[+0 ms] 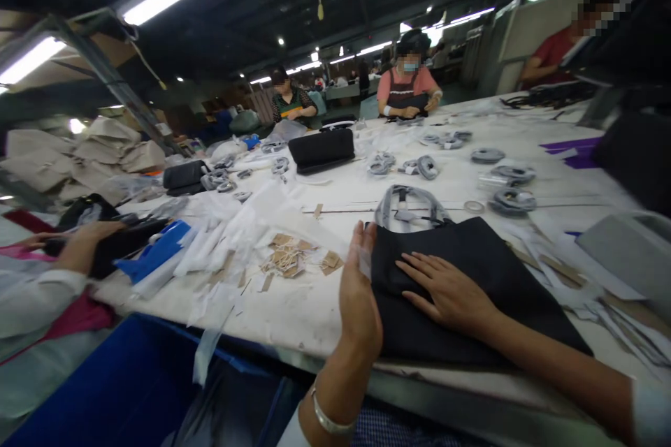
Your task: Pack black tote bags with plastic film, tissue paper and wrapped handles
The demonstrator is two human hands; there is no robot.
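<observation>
A dark navy fabric bag (493, 272) lies flat on the white worktable (304, 307) right in front of me. Its grey webbing handles (406, 204) curl at the far end. My right hand (445, 290) rests flat on the bag with fingers stretched out, holding nothing. My left hand (361, 293) stands on edge against the bag's left side, fingers straight and together, thumb side up. A silver bangle (328, 419) circles my left wrist.
Small tan paper tags (288, 258) and white plastic wrappers (231, 230) lie left of the bag. Grey strap bundles (511, 199) and black bags (322, 149) sit farther back. A co-worker's hand (87, 244) holds a dark item at left. A blue bin (126, 391) stands below the table edge. Other people work at the far end.
</observation>
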